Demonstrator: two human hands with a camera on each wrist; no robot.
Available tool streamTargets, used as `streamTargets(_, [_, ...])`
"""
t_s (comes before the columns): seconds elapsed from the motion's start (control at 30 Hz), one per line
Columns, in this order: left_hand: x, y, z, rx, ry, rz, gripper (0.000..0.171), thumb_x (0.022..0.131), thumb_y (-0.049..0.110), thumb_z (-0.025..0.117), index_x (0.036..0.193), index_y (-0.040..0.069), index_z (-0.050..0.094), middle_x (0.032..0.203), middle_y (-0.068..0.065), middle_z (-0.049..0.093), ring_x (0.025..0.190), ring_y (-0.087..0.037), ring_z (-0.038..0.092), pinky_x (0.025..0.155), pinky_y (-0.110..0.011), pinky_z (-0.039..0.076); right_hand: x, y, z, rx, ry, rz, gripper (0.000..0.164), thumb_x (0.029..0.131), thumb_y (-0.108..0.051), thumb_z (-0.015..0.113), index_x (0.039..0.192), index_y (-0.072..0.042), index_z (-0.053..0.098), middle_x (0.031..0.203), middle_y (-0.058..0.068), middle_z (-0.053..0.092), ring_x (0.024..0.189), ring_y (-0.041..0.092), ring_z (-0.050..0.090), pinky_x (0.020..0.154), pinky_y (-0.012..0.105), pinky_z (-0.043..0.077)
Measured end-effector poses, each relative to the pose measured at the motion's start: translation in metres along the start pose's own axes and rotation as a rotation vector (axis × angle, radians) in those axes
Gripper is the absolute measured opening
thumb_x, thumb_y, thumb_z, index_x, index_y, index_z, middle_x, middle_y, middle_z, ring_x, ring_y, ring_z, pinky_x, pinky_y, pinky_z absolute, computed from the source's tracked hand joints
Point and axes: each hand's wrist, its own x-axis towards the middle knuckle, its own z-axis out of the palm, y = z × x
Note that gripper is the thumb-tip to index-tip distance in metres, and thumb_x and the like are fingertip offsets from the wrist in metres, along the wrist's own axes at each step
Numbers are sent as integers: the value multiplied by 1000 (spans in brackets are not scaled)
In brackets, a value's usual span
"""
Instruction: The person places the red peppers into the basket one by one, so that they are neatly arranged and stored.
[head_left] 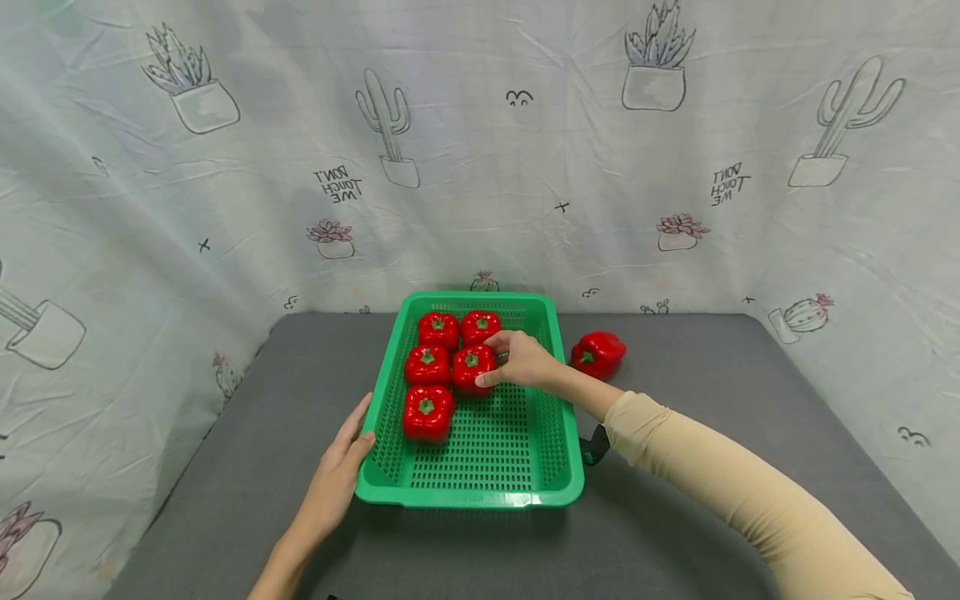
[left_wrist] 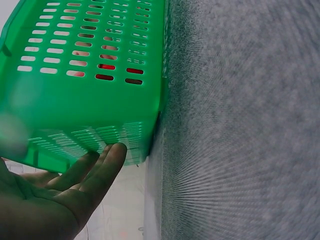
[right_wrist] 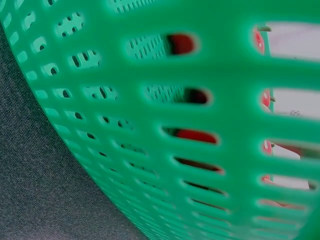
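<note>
A green plastic basket [head_left: 471, 497] with slotted walls holds several red bell peppers, stems up, grouped toward its left and far side. My right hand [head_left: 521, 360] reaches in over the right rim. Its thumb and fingers grip the red bell pepper [head_left: 471, 372] in the second row, right column. In the right wrist view, the basket's slotted wall [right_wrist: 235, 115] hides that hand. At the basket's left side, my left hand [head_left: 335, 471] lies along the outside with extended fingers. The left wrist view shows those fingers [left_wrist: 102, 172] against the slotted wall.
Another red bell pepper [head_left: 598, 355] lies on the grey tabletop [head_left: 675, 375], just right of the basket. Beneath the right forearm sits a small black device [head_left: 595, 446]. A pale curtain [head_left: 480, 167] printed with potted cacti hangs behind and along the sides.
</note>
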Motion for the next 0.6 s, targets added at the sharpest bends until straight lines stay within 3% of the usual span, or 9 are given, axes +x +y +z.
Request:
streamTargets(0.47, [-3, -2, -3, 6, -14, -4, 56, 107, 36, 42, 158, 30, 20, 158, -2, 23, 138, -22, 29, 97, -23, 36, -8, -3, 2, -63, 24, 10, 75, 77, -30, 86, 138, -1, 54, 134, 11, 56, 117, 27, 54, 89, 41, 49])
streamTargets(0.6, [-4, -3, -4, 3, -17, -6, 55, 107, 37, 42, 157, 31, 20, 159, -3, 23, 138, -24, 29, 103, -40, 35, -11, -3, 2, -126, 56, -28, 81, 75, -34, 87, 138, 2, 52, 134, 12, 57, 119, 29, 53, 90, 41, 49])
